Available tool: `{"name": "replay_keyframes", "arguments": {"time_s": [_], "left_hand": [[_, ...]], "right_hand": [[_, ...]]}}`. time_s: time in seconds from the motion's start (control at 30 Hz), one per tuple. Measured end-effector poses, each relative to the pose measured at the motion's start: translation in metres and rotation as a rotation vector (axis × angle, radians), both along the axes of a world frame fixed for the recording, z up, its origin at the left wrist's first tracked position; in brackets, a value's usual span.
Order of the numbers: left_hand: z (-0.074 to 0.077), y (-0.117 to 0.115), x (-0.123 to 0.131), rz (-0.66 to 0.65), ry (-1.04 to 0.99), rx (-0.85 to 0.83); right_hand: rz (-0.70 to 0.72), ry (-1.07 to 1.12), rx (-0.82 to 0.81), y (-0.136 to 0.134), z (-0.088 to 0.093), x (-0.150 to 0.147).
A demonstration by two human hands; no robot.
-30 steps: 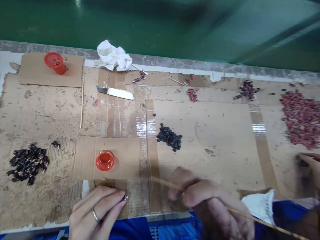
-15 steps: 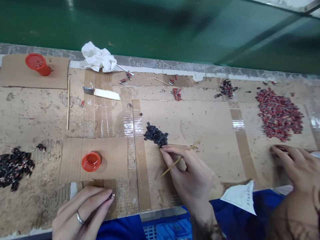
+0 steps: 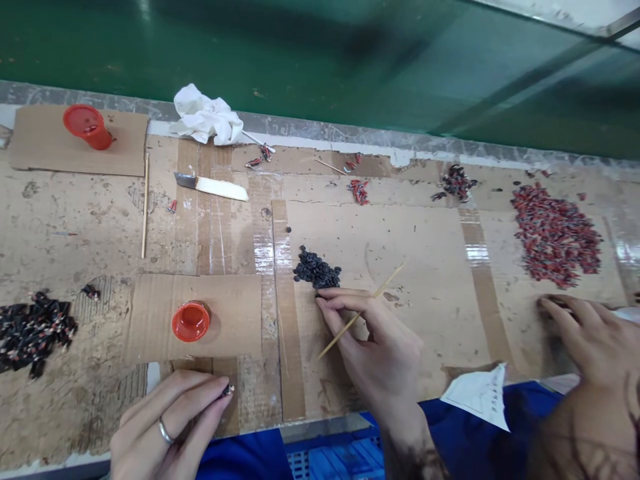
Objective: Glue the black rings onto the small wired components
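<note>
Low in the view, my left hand (image 3: 173, 423), with a ring on one finger, pinches a small black part (image 3: 227, 389) with a pale tip. My right hand (image 3: 373, 347) holds a thin wooden stick (image 3: 390, 280) slanting across the palm. Its thumb and index fingertips press together at the lower edge of a pile of small black pieces (image 3: 316, 268); whether a piece is between them is hidden. A red cup (image 3: 191, 321) stands on a cardboard piece (image 3: 235, 300) between my left hand and the knife.
Black parts (image 3: 35, 330) lie at far left, red-and-black parts (image 3: 555, 237) at right. A knife (image 3: 213, 186), white cloth (image 3: 207, 117), another stick (image 3: 145, 207) and second red cup (image 3: 89, 127) are farther back. Another person's hand (image 3: 590, 337) rests at right.
The view has shifted slightly, moving the table items a little to the right. My right fingertips have moved slightly left relative to the black pile. Both hands keep their grips.
</note>
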State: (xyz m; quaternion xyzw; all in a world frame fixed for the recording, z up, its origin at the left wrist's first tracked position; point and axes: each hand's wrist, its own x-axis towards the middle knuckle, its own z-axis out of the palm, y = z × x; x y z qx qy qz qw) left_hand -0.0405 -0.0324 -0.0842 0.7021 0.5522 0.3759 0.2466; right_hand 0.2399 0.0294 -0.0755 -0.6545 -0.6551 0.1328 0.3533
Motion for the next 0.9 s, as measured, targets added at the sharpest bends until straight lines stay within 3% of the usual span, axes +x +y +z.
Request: {"name": "replay_keyframes", "arguments": {"time_s": [0.17, 0.37, 0.5, 0.7, 0.9], "left_hand": [[0.012, 0.003, -0.002, -0.026, 0.016, -0.058], [0.021, 0.017, 0.01, -0.051, -0.013, -0.01], [0.03, 0.025, 0.019, -0.043, -0.021, -0.039], [0.037, 0.025, 0.024, 0.034, -0.074, -0.111], [0.032, 0.02, 0.027, 0.087, -0.148, -0.106]], "right_hand": [[-0.044, 0.183, -0.023, -0.005, 0.007, -0.011], [0.024, 0.445, -0.111, -0.012, 0.03, -0.049], [0.075, 0.633, -0.169, -0.017, 0.034, -0.071], [0.228, 0.572, -0.126, -0.018, 0.035, -0.083], [0.221, 0.508, -0.113, -0.025, 0.031, -0.085]]}}
